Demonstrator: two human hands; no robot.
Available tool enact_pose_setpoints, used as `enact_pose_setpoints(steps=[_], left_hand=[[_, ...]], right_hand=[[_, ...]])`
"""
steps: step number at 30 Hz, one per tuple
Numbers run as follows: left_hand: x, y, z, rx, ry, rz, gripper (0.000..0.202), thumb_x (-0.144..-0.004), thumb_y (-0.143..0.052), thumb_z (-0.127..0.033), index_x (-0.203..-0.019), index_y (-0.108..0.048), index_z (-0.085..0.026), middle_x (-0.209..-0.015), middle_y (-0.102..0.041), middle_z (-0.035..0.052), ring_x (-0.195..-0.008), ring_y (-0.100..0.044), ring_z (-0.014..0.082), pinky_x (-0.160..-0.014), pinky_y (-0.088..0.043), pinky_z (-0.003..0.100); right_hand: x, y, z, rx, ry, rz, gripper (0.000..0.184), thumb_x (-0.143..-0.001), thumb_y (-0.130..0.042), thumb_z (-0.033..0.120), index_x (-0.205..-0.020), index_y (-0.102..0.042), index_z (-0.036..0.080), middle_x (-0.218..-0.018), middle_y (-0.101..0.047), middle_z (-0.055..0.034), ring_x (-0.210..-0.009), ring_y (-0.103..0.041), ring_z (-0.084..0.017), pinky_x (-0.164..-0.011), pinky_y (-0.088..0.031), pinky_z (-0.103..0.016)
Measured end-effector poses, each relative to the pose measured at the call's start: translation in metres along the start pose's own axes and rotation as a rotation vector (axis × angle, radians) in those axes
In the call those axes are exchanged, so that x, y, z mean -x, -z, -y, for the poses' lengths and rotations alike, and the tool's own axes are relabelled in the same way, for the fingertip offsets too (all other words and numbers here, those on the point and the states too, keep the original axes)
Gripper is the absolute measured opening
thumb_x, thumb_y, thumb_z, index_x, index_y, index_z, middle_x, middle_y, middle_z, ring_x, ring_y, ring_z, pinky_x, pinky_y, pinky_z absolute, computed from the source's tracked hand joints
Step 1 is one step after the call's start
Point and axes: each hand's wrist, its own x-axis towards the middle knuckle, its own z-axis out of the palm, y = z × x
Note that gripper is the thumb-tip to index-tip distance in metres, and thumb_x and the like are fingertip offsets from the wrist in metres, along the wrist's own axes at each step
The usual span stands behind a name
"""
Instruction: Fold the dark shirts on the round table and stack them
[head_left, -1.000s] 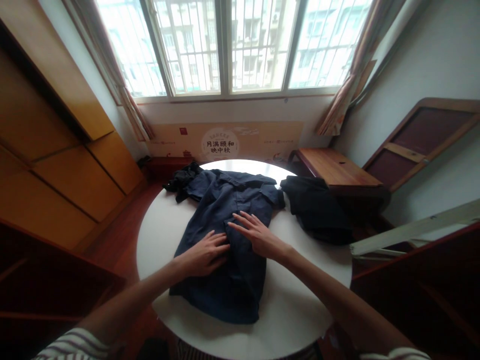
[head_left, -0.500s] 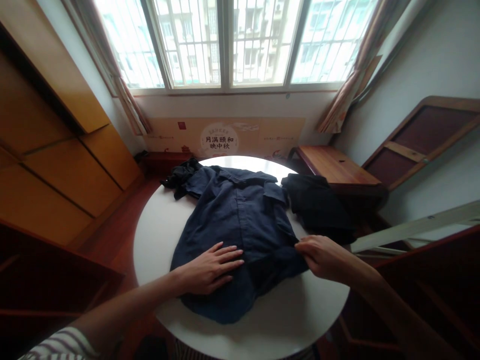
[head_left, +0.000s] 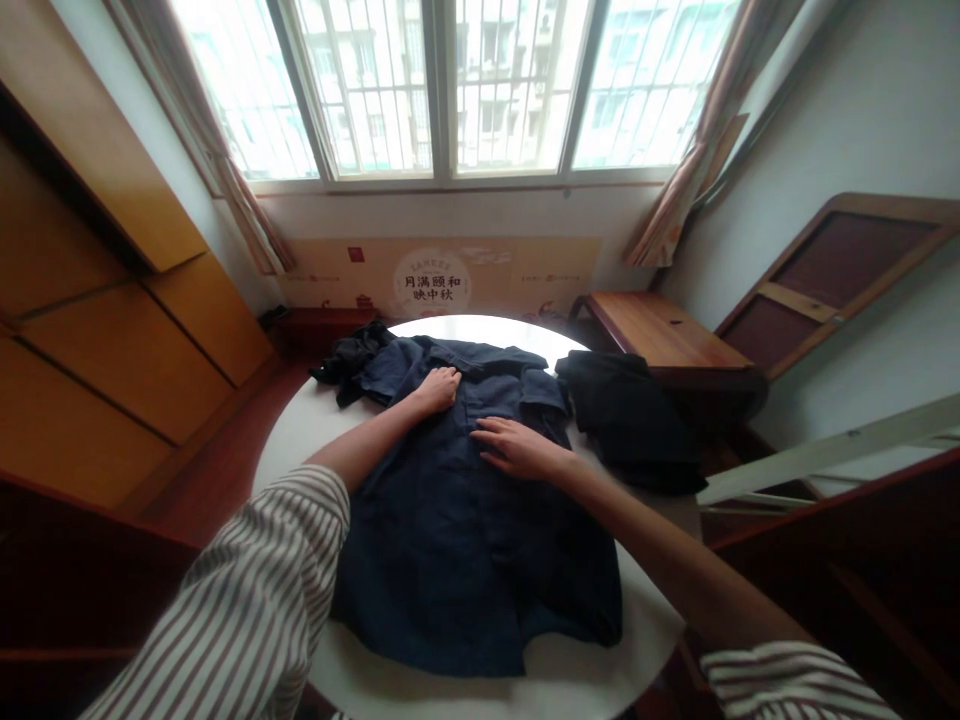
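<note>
A dark navy shirt (head_left: 450, 560) lies spread on a round white table (head_left: 289, 440), its collar toward the window and its hem toward me. Just below the collar, my left hand (head_left: 439, 390) has its fingers closed on the cloth near the front placket. My right hand (head_left: 516, 448) rests on the shirt's chest, right of the placket, with fingers stretched out and apart. Both short sleeves lie out to the sides. The hem reaches close to the table's near edge.
A crumpled black garment (head_left: 351, 358) sits at the table's far left. Folded dark clothes (head_left: 626, 415) lie at the right edge. Beyond stand a wooden side table (head_left: 660, 328) and a window with curtains. Wooden cabinets (head_left: 97, 370) line the left wall.
Both hands have moved up the shirt toward its collar. My right hand has let go of the side edge, and the lower right part now lies spread out flatter.
</note>
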Motion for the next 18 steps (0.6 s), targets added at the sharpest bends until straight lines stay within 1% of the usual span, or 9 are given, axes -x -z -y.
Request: enact_pose_setpoints(steps=[2,4,7,8,10,12,14,16,18], left_hand=[[-0.022,0.001,0.003,0.009,0.025,0.003,0.039,-0.085,-0.046,-0.007,-0.12,-0.063,-0.006,-0.124,-0.062,0.0211,-0.119,-0.057,0.0318,-0.103,-0.045,0.045],[-0.045,0.005,0.009,0.032,0.052,-0.014,0.048,-0.087,-0.042,-0.008,-0.133,-0.054,-0.006,-0.134,-0.056,0.0209,-0.125,-0.053,0.0317,-0.105,-0.042,0.045],[-0.075,0.011,0.015,0.077,0.104,-0.051,0.063,-0.09,-0.036,-0.009,-0.152,-0.029,-0.011,-0.153,-0.037,0.0179,-0.138,-0.04,0.0299,-0.111,-0.035,0.047],[-0.082,0.011,0.015,0.092,0.12,-0.056,0.064,-0.092,-0.035,-0.01,-0.155,-0.024,-0.013,-0.157,-0.032,0.0162,-0.141,-0.036,0.0292,-0.113,-0.034,0.048],[-0.086,0.007,0.011,0.117,0.143,-0.046,0.062,-0.094,-0.032,-0.013,-0.155,-0.023,-0.016,-0.16,-0.027,0.0136,-0.144,-0.031,0.029,-0.113,-0.032,0.051],[-0.076,-0.003,0.001,0.133,0.15,-0.021,0.057,-0.096,-0.032,-0.017,-0.153,-0.029,-0.016,-0.16,-0.027,0.0127,-0.145,-0.029,0.0303,-0.112,-0.032,0.056],[-0.053,-0.014,-0.011,0.138,0.145,-0.001,0.053,-0.098,-0.032,-0.022,-0.15,-0.035,-0.016,-0.159,-0.029,0.0124,-0.145,-0.029,0.0313,-0.113,-0.029,0.06],[-0.019,-0.023,-0.023,0.137,0.119,0.003,0.051,-0.099,-0.031,-0.025,-0.149,-0.038,-0.015,-0.158,-0.03,0.0124,-0.145,-0.029,0.0306,-0.114,-0.027,0.058],[0.021,-0.029,-0.031,0.137,0.075,-0.008,0.051,-0.1,-0.03,-0.028,-0.148,-0.038,-0.013,-0.158,-0.031,0.0127,-0.146,-0.027,0.0293,-0.116,-0.027,0.054]], right_hand=[[-0.002,-0.02,-0.01,0.026,-0.048,-0.028,0.046,-0.097,-0.05,0.036,-0.141,-0.052,0.025,-0.148,-0.048,-0.0117,-0.139,-0.04,-0.029,-0.115,-0.029,-0.053],[0.001,-0.032,-0.014,0.042,-0.089,-0.043,0.049,-0.099,-0.046,0.04,-0.147,-0.044,0.029,-0.155,-0.038,-0.0091,-0.144,-0.031,-0.028,-0.117,-0.022,-0.056],[0.004,-0.038,-0.013,0.044,-0.108,-0.045,0.05,-0.1,-0.044,0.042,-0.149,-0.041,0.031,-0.157,-0.035,-0.0074,-0.146,-0.028,-0.028,-0.118,-0.019,-0.056],[0.005,-0.038,-0.013,0.04,-0.111,-0.046,0.05,-0.1,-0.044,0.043,-0.149,-0.041,0.031,-0.157,-0.034,-0.0071,-0.146,-0.028,-0.028,-0.118,-0.019,-0.055],[0.004,-0.037,-0.012,0.033,-0.113,-0.053,0.051,-0.1,-0.044,0.044,-0.149,-0.041,0.031,-0.157,-0.034,-0.0066,-0.146,-0.027,-0.027,-0.118,-0.019,-0.054],[0.003,-0.037,-0.013,0.034,-0.111,-0.062,0.05,-0.1,-0.043,0.045,-0.148,-0.042,0.03,-0.157,-0.034,-0.0068,-0.146,-0.027,-0.027,-0.118,-0.019,-0.053],[0.003,-0.037,-0.013,0.043,-0.105,-0.071,0.05,-0.101,-0.041,0.045,-0.148,-0.044,0.028,-0.157,-0.034,-0.0076,-0.146,-0.028,-0.027,-0.118,-0.019,-0.053],[0.002,-0.038,-0.012,0.054,-0.099,-0.074,0.05,-0.101,-0.041,0.045,-0.147,-0.045,0.027,-0.157,-0.034,-0.0085,-0.146,-0.028,-0.027,-0.118,-0.019,-0.053],[0.002,-0.04,-0.012,0.062,-0.104,-0.074,0.05,-0.1,-0.042,0.044,-0.147,-0.045,0.027,-0.157,-0.035,-0.009,-0.146,-0.029,-0.028,-0.118,-0.019,-0.054]])
